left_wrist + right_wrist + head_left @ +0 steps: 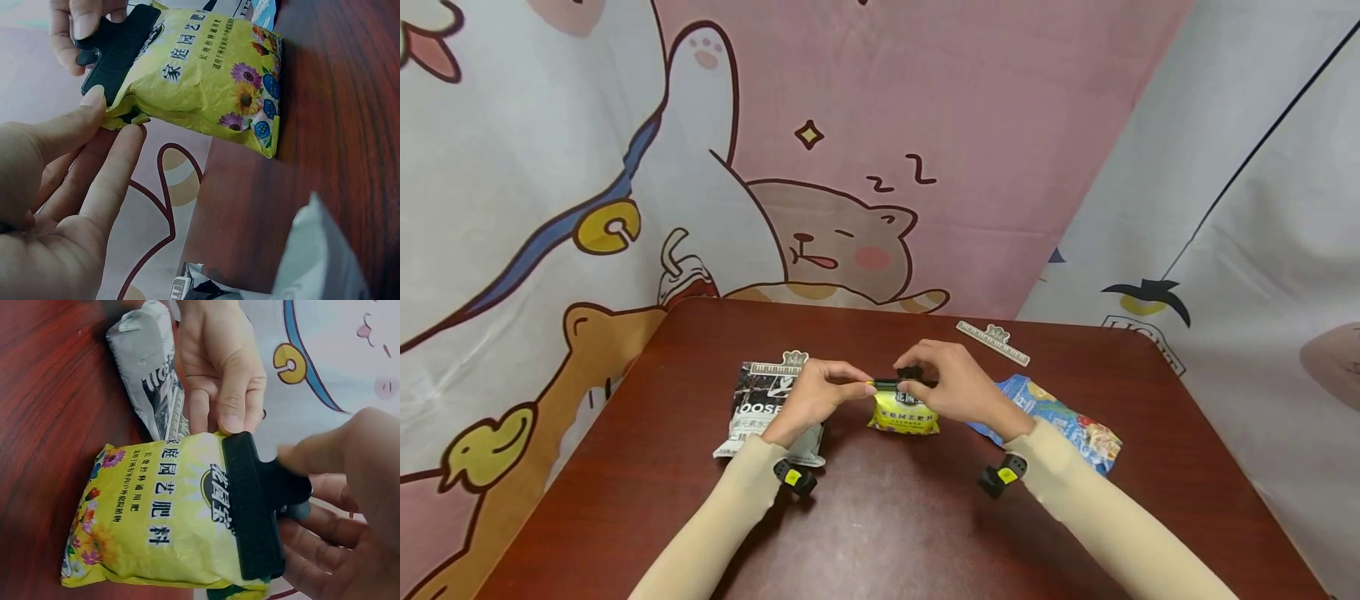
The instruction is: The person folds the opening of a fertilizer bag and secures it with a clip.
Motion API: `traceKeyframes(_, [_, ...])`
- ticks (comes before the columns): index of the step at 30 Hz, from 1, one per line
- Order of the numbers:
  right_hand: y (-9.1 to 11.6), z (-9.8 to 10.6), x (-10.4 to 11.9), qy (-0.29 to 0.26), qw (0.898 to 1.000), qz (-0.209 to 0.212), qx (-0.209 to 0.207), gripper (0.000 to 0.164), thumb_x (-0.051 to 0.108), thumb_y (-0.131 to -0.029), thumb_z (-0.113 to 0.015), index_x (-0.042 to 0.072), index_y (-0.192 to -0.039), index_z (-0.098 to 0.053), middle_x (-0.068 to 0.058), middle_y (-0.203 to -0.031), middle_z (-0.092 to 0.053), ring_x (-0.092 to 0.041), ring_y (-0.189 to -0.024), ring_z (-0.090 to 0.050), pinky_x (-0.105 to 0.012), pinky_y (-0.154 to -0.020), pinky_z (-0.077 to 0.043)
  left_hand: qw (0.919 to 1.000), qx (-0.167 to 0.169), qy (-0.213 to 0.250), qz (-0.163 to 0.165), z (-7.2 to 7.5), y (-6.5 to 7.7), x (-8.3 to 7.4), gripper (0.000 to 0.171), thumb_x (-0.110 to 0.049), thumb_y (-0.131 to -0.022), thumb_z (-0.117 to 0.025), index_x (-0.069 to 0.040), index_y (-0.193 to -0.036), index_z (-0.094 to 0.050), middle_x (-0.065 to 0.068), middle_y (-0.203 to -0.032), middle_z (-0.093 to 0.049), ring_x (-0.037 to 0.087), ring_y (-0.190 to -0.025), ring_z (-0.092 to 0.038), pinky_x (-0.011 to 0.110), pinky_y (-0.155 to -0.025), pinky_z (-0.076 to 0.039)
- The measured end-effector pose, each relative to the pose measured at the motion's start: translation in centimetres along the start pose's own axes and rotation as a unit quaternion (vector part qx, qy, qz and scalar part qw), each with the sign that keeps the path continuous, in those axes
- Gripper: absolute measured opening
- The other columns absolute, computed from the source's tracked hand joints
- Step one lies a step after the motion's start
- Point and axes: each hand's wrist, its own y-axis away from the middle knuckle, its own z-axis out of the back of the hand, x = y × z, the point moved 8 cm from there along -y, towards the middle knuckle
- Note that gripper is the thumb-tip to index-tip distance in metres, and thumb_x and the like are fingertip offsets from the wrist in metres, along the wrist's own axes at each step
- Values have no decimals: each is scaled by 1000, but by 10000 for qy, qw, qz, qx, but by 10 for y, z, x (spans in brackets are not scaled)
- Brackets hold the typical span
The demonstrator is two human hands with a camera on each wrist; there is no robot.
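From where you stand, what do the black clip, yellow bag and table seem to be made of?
Black clip: probably plastic, smooth and low-sheen, evenly coloured; coated metal is possible. Yellow bag: likely thin printed plastic film, slightly glossy, judging by its creases. Table: wood or wood-look laminate, semi-gloss, with reddish-brown streaks like grain.

A fabric-screened tabletop space, home or studio unclear. Pink-and-white cartoon-printed cloth (1000, 125) hangs beyond the grip of the right hand (952, 382); a reddish-brown wood-grained table (880, 525) lies below.
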Motion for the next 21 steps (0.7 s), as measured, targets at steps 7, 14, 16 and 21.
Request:
traceKeyframes(7, [9,0,-24,-899,9938,-633,160,28,35,-97,-71,29,-124,-71,8,-121,-73,-11,-103,-73,-40,-90,-60,10000,-26,48,-6,-1,-1,1,8,-19,-85,-85,-18,-93,-84,2,-94,-80,14,-85,-74,59,-88,-57])
traceKeyframes(14, [21,4,-46,-1817,9765,-1159,2,26,46,-102,-61,33,-123,-71,7,-123,-73,-17,-115,-70,-46,-98,-56,10000,-37,-1,15,-2,-1,3,9,-19,-84,-86,-19,-93,-83,1,-94,-80,14,-85,-74,58,-88,-58])
traceKeyframes(16, [26,3,-53,-2221,9661,-1315,-39,29,46,-104,-57,31,-124,-71,4,-125,-73,-21,-119,-69,-48,-101,-55,10000,-37,-12,48,-1,-1,4,9,-20,-84,-86,-19,-93,-83,1,-95,-80,14,-85,-74,58,-88,-58])
traceKeyframes(21, [40,-2,-68,-2998,9395,-1641,-248,43,50,-106,-50,20,-127,-71,-1,-128,-73,-22,-124,-67,-57,-108,-49,9999,-60,-39,108,-1,0,5,9,-21,-84,-86,-20,-93,-83,0,-97,-79,14,-87,-74,56,-89,-58])
